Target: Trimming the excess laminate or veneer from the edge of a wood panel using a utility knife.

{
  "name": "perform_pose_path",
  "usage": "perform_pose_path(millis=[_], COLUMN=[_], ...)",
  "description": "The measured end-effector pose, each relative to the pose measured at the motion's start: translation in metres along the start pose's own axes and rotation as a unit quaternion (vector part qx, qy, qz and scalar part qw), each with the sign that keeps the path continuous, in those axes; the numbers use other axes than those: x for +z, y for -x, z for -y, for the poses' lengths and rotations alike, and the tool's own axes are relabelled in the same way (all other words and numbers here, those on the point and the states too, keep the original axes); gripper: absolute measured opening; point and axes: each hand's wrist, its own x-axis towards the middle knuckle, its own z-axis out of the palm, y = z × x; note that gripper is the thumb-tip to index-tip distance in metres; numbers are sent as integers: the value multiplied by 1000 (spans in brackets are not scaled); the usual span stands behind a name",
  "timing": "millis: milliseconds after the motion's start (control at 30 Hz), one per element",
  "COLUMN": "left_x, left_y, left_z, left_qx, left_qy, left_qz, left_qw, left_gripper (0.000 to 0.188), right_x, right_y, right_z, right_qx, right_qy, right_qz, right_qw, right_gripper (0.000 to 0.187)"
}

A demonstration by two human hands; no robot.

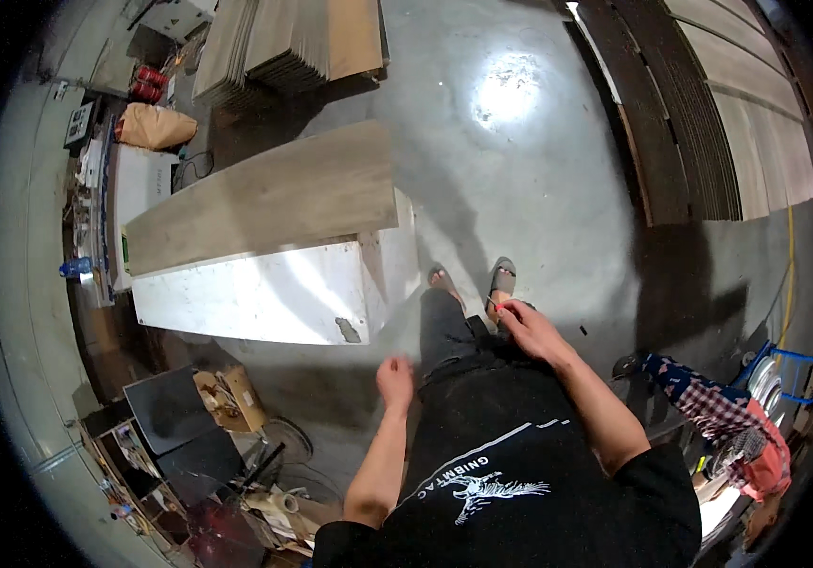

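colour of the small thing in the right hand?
Red on the visible part of the small thing in the right hand; head view.

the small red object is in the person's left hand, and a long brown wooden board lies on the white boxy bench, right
Not quite: the head view shows the small red object in the right hand. The long brown wooden board does lie on the white boxy bench.

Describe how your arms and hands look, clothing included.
Both the left hand and the right hand are bare, with no gloves or watch visible. The forearms are uncovered below short black sleeves, part of a black T-shirt with a white graphic print.
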Motion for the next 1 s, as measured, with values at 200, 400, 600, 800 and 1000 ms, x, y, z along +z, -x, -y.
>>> perform_pose_path(millis=[200, 400, 600, 800, 1000], left_x=[-8, -15, 19, 26, 24], left_y=[-93, -239, -277, -281, -279], left_z=[-133, -212, -255, -251, -248], left_qx=[323, 288, 169, 192, 199], left_qy=[-92, -193, -265, -270, -275], left_qz=[-134, -246, -317, -314, -311], left_qw=[932, 905, 895, 890, 887], left_gripper=[31, 59, 62, 63, 63], right_x=[24, 59, 92, 100, 94], right_y=[-15, -68, -144, -170, -165], right_z=[24, 89, 142, 133, 128], right_qx=[-29, -18, -52, -49, -47], right_qy=[31, 72, 189, 269, 331], right_qz=[-110, -178, -242, -235, -247], right_qw=[993, 981, 950, 933, 909], right_gripper=[40, 35, 28, 27, 33])
